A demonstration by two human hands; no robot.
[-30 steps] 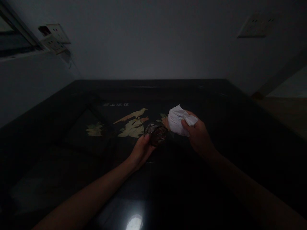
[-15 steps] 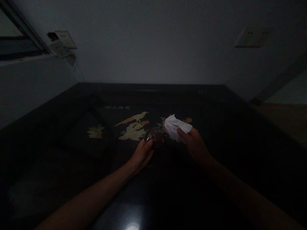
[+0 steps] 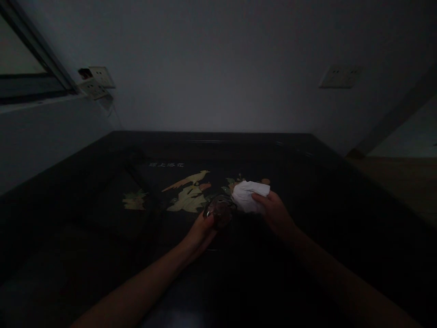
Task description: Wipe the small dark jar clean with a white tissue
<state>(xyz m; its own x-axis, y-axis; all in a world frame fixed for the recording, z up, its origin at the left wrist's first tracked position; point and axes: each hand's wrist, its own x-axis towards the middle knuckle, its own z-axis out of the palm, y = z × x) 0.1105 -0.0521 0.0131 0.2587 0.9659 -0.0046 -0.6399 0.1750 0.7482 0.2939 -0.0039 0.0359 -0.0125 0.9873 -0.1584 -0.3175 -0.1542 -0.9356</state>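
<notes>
The scene is very dim. My left hand (image 3: 200,231) grips a small dark glassy object (image 3: 220,213), perhaps a cup or jar, held just above the black glossy table (image 3: 307,218). My right hand (image 3: 275,212) is closed round a crumpled white tissue (image 3: 248,196), which sits right beside the dark object, touching or nearly touching its right side. Both forearms reach in from the bottom of the picture. Under the hands lies an inlaid picture of a bird and leaves (image 3: 187,191).
The table fills the corner of two pale walls. Wall sockets (image 3: 94,82) are on the left, another socket plate (image 3: 339,76) on the right. A window frame (image 3: 30,77) is at far left. Wooden floor (image 3: 403,182) shows to the right.
The right hand with the tissue has moved left, closing in on the dark object in the left hand. The view has tilted upward, so everything sits lower in the picture.
</notes>
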